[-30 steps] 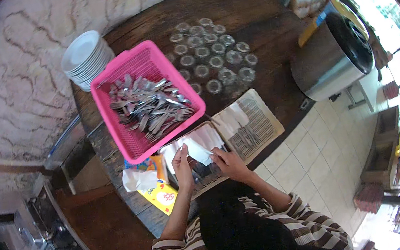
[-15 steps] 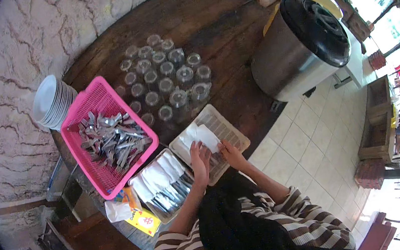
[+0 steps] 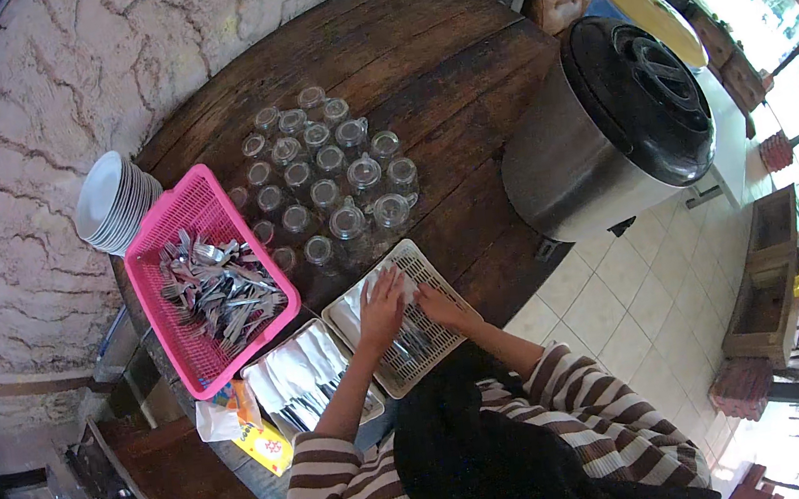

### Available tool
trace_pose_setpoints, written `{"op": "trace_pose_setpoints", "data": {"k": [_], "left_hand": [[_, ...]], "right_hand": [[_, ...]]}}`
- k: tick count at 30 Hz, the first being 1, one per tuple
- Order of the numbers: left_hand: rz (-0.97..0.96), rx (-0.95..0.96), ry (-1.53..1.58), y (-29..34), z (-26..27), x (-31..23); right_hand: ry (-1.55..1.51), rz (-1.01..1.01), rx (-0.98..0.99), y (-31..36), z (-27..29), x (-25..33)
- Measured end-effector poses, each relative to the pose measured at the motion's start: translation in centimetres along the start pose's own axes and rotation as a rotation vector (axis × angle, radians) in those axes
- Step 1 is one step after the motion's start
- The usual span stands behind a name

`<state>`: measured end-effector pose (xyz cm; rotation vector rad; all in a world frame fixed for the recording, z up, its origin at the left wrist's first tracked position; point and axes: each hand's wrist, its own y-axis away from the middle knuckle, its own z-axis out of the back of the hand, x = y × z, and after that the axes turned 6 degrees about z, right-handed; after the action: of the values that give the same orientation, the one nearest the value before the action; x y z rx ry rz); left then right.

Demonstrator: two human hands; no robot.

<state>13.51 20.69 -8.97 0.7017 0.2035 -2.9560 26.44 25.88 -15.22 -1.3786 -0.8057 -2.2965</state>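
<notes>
My left hand [image 3: 382, 309] lies with its fingers stretched over a white paper napkin [image 3: 406, 287] in a cream plastic basket [image 3: 454, 305]. Beside it, my right hand [image 3: 443, 307] has curled fingers at the napkin's right edge and appears to grip it. Metal cutlery [image 3: 412, 347] shows below the napkin, between my wrists. To the left stands a second cream tray [image 3: 375, 412], where cutlery lies in a row with its upper ends covered by white napkins [image 3: 305, 363]. What lies under my left palm is hidden.
A pink basket [image 3: 174, 355] of loose forks and spoons [image 3: 223, 288] stands left, near stacked white plates [image 3: 108, 202]. Upturned glass mugs [image 3: 325, 194] cover mid-table. A large steel container with a black lid [image 3: 569, 156] stands right. A yellow packet [image 3: 266, 447] lies front left.
Both hands have lowered the napkin onto the cutlery in the right-hand cream basket. My left hand now spreads over it. The view has shifted slightly.
</notes>
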Motion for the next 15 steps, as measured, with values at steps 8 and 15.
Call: {"op": "trace_pose_setpoints", "data": {"k": [8, 15], "left_hand": [[-0.099, 0.011, -0.149, -0.3, -0.7, 1.5], [-0.082, -0.007, -0.162, -0.4, -1.2, 1.2]], "right_hand": [[0.095, -0.168, 0.211, 1.6, 2.5, 5.7], [0.776, 0.281, 0.275, 1.4, 3.2, 5.2]]}}
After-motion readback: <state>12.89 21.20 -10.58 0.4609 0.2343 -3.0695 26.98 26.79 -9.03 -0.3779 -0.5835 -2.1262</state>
